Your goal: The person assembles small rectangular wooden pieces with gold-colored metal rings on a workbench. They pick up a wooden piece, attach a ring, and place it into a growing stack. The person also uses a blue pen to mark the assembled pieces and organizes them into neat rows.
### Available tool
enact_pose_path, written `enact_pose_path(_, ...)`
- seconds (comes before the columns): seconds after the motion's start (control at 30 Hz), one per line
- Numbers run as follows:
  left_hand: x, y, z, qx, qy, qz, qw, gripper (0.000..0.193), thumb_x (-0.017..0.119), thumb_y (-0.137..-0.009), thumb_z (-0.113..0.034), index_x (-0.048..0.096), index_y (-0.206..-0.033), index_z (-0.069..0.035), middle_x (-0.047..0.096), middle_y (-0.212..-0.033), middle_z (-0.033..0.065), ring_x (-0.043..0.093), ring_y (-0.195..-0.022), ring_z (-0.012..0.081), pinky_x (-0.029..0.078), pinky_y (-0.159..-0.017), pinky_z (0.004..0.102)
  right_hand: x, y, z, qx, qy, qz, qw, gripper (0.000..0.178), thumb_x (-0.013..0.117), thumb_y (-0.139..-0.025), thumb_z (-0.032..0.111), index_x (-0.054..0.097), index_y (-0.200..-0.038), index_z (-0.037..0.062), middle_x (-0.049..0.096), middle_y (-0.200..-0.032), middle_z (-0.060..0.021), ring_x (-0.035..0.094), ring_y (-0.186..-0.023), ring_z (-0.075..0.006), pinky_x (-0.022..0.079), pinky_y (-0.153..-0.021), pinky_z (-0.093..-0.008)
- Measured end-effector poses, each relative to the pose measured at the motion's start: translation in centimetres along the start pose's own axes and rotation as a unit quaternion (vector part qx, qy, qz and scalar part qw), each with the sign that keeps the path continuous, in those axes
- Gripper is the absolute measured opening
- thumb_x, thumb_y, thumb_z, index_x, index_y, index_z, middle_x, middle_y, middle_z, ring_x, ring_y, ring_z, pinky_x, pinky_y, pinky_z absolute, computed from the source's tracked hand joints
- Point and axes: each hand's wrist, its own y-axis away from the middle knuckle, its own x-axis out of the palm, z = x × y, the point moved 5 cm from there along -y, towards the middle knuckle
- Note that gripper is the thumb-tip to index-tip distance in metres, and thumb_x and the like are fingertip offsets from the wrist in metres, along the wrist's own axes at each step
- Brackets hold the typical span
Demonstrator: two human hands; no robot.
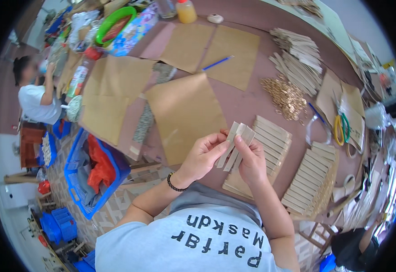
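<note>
Both hands hold a few flat beige strips, fanned slightly apart in front of my body. My left hand pinches the strips at their left side, thumb on top. My right hand grips the right side, its thumb pressed on the upper part. Just right of and partly behind my right hand lies a board with several similar strips laid in a row. Farther right is a second such row of strips on a brown sheet. What the strips are made of, I cannot tell.
Brown paper sheets cover the table's middle and left, with a blue pencil. A pile of small golden pieces, stacked strips and scissors are to the right. Left stands a blue basket; another person sits beyond.
</note>
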Motion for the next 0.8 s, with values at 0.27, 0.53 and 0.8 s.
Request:
enact_pose_path(0.27,3.8,-0.1,-2.3,0.167,-0.306,-0.031,0.937,0.014,0.055,-0.097,-0.009,0.062,-0.1,0.002,0.06,-0.102,0.0052,0.056,-0.089,0.0074,0.046,-0.077,0.0229,-3.9,3.9,1.8,-0.181,0.03,-0.132,0.974,0.024,0.052,-0.099,0.016,0.064,-0.112,-0.0013,0.063,-0.121,-0.0145,0.06,-0.107,-0.0187,0.048,-0.094,-0.0337)
enact_pose_path(0.53,5.7,-1.8,-1.4,0.118,-0.248,0.089,0.957,0.021,0.056,-0.095,-0.008,0.067,-0.11,0.002,0.055,-0.112,0.0067,0.055,-0.1,0.0126,0.047,-0.082,0.0259,-5.3,5.8,3.1,-0.134,-0.042,-0.132,0.981,0.018,0.069,-0.086,0.003,0.059,-0.1,0.0011,0.065,-0.106,-0.0138,0.064,-0.1,-0.0219,0.054,-0.084,-0.0369)
enact_pose_path(0.8,8.4,-10.0,-1.2,0.246,-0.474,0.093,0.841,0.016,0.065,-0.087,-0.01,0.067,-0.099,0.001,0.059,-0.098,0.0116,0.061,-0.09,0.022,0.05,-0.076,0.0335,-9.4,7.1,4.2,-0.119,-0.014,-0.23,0.966,0.023,0.07,-0.083,-0.002,0.057,-0.103,-0.0006,0.063,-0.094,-0.0083,0.069,-0.08,-0.0223,0.058,-0.072,-0.0336)
